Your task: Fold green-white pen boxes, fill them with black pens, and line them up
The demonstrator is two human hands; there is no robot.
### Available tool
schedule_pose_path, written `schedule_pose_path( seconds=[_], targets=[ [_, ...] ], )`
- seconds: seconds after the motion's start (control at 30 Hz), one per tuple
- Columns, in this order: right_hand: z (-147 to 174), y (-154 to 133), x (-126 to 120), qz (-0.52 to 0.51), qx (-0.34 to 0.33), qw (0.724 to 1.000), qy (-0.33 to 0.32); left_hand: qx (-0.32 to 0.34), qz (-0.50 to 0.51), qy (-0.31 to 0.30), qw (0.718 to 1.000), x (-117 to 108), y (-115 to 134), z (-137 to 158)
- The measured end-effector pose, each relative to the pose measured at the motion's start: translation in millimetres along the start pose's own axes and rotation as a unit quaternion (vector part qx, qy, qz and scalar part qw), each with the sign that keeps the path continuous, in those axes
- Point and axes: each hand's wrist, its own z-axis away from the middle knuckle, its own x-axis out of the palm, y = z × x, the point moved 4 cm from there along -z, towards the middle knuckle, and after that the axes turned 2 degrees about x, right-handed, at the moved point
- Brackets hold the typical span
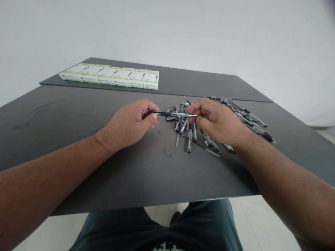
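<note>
Between my two hands a pen [170, 114] with a clear barrel and a black grip is held level above the table. My left hand [133, 120] pinches its dark left end between thumb and fingers. The thumb and fingers of my right hand [216, 120] are closed on the clear right end, and the very tip there is partly hidden. Just behind and below my right hand lies a loose heap of pen parts [190, 139], with clear barrels, dark pieces and thin rods pointing many ways. My right hand and wrist cover part of this heap.
At the back left, several white and green boxes [110, 76] with pen pictures stand in a row on the dark table [117, 181]. More pens [251, 120] lie at the right. The table's front edge runs above my legs, and a pale wall [167, 35] rises behind.
</note>
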Motion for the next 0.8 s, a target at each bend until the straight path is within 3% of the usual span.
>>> schedule_pose_path(
  seconds=[0.8],
  targets=[
    [3.8, -9.3, 1.1, 0.047, -0.032, 0.998, -0.027, 0.045, -0.083, -0.049, 0.994, -0.1, 16.7, 3.9]
  ],
)
